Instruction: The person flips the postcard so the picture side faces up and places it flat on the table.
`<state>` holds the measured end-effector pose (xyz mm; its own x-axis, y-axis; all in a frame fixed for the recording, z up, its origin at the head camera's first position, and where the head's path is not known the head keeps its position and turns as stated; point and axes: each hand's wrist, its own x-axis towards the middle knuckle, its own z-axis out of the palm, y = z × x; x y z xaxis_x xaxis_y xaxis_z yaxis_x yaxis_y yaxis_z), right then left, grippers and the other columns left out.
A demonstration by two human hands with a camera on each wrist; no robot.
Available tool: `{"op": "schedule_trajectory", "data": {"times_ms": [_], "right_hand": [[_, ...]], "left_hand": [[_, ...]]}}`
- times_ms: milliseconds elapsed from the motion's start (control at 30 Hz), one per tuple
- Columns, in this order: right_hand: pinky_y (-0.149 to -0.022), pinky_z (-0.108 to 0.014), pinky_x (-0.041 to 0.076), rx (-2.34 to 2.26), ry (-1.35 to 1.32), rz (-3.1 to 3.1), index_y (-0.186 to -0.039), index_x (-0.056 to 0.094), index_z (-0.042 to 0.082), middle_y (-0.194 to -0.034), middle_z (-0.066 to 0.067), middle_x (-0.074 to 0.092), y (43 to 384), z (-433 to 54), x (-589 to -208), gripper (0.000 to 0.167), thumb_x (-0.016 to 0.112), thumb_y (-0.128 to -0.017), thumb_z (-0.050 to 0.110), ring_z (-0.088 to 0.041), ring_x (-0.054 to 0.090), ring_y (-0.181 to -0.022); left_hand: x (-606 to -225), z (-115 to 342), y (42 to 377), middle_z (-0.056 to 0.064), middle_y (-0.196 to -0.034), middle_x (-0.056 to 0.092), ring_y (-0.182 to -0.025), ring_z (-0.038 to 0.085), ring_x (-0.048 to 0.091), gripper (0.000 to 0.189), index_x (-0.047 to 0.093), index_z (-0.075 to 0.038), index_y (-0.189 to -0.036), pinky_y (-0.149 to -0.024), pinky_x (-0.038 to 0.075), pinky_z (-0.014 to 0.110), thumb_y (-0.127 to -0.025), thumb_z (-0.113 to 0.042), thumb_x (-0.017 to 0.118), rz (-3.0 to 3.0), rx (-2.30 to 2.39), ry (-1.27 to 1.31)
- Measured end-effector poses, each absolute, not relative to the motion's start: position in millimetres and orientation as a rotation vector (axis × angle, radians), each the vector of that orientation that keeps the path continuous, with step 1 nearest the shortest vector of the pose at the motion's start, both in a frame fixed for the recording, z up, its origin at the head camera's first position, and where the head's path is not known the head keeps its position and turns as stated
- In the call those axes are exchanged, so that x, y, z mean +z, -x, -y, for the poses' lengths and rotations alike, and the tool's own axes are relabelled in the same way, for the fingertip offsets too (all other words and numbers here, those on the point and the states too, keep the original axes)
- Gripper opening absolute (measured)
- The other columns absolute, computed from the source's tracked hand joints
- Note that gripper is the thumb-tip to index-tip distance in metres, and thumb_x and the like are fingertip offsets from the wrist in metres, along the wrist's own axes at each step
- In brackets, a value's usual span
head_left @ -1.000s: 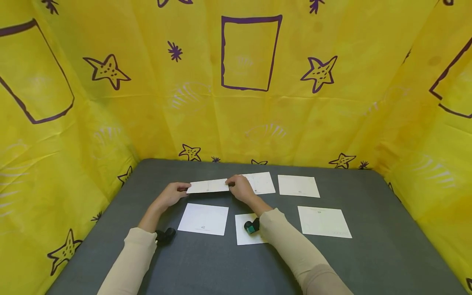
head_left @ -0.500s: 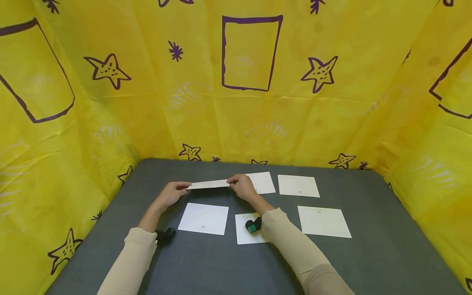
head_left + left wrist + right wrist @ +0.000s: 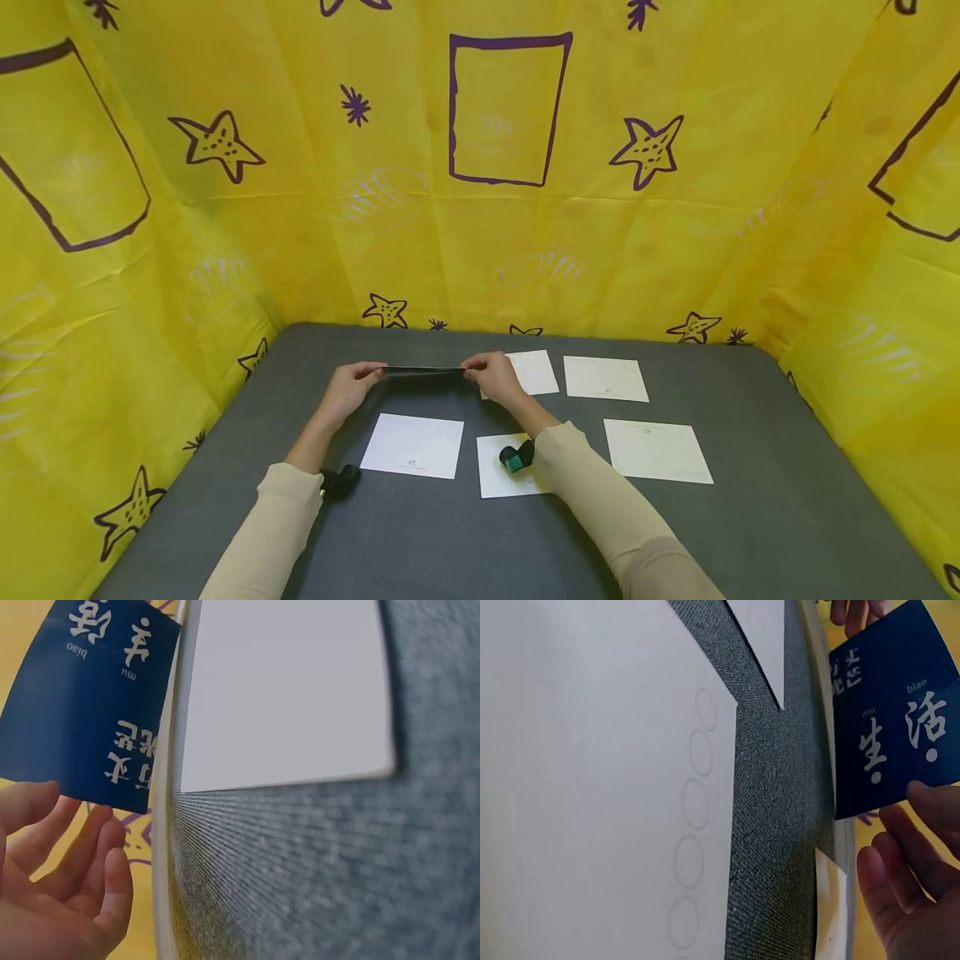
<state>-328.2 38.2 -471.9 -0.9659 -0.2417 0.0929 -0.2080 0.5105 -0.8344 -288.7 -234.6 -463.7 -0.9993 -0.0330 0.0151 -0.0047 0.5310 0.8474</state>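
Both hands hold up a postcard (image 3: 423, 370) over the far left part of the table, seen almost edge-on in the head view. My left hand (image 3: 350, 390) pinches its left end, and my right hand (image 3: 495, 379) pinches its right end. The left wrist view shows the blue face of the postcard (image 3: 75, 712) with white Chinese characters, thumb at its edge. From the right wrist, the same blue postcard (image 3: 892, 712) shows larger white characters near my right thumb. Nearest below lies a white postcard (image 3: 412, 446), its white side up.
More white postcards lie on the dark grey table (image 3: 420, 550): one under the right wrist (image 3: 495, 479), one partly behind the right hand (image 3: 536, 372), and two further right, a back postcard (image 3: 606, 379) and a front postcard (image 3: 660, 450). Yellow patterned cloth (image 3: 495, 250) surrounds the table.
The held postcard has tilted from showing its white side to nearly edge-on in the head view. Both hands have shifted only slightly; the postcards on the table stay put.
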Motion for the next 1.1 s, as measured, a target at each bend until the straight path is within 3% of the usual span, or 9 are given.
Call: {"op": "schedule_trajectory", "data": {"times_ms": [200,333,600,767,933,1100], "right_hand": [[-0.073,-0.028,0.053,-1.544,0.341,-2.659,-0.098,0.075,0.002,-0.097,-0.012,0.074,328,-39,-470,0.013,0.067,-0.089,0.007,-0.019,0.062,-0.084],[-0.073,-0.029,0.052,-1.580,0.299,-2.650,-0.097,0.075,0.002,-0.098,-0.012,0.074,328,-40,-468,0.013,0.067,-0.090,0.009,-0.020,0.061,-0.086],[-0.064,-0.023,0.047,-1.649,0.224,-2.610,-0.098,0.074,0.000,-0.101,-0.014,0.072,329,-40,-466,0.014,0.067,-0.089,0.010,-0.017,0.057,-0.078],[-0.061,-0.023,0.048,-1.701,0.246,-2.596,-0.098,0.073,-0.002,-0.094,-0.015,0.072,329,-39,-466,0.015,0.067,-0.089,0.009,-0.014,0.056,-0.072],[-0.060,-0.022,0.050,-1.770,0.264,-2.544,-0.099,0.072,-0.003,-0.083,-0.013,0.069,330,-37,-466,0.016,0.067,-0.089,0.008,-0.013,0.054,-0.067],[-0.059,-0.026,0.052,-1.831,0.226,-2.461,-0.101,0.071,-0.003,-0.080,-0.019,0.070,329,-36,-465,0.016,0.066,-0.091,0.009,-0.012,0.054,-0.060]], "left_hand": [[-460,231,289,0.023,-0.115,0.066,-0.100,0.029,0.057,0.031,0.065,0.003,-0.119,-0.081,0.046,0.028,-0.099,-0.017,0.054,2.707,-1.476,-0.111],[-460,229,290,0.023,-0.113,0.067,-0.096,0.026,0.058,0.030,0.066,0.004,-0.117,-0.075,0.045,0.021,-0.098,-0.018,0.057,2.677,-1.469,-0.130],[-461,224,293,0.021,-0.111,0.069,-0.091,0.019,0.059,0.027,0.069,0.001,-0.114,-0.073,0.045,0.021,-0.096,-0.017,0.061,2.577,-1.481,-0.151],[-463,221,294,0.022,-0.107,0.070,-0.084,0.015,0.058,0.026,0.070,0.002,-0.112,-0.068,0.045,0.018,-0.093,-0.016,0.065,2.541,-1.463,-0.173],[-462,218,296,0.025,-0.104,0.069,-0.083,0.019,0.061,0.025,0.068,0.005,-0.112,-0.065,0.046,0.014,-0.093,-0.011,0.065,2.534,-1.468,-0.203],[-459,216,296,0.025,-0.102,0.068,-0.071,0.011,0.059,0.024,0.067,0.006,-0.113,-0.062,0.050,0.014,-0.093,-0.007,0.063,2.522,-1.523,-0.262]]}}
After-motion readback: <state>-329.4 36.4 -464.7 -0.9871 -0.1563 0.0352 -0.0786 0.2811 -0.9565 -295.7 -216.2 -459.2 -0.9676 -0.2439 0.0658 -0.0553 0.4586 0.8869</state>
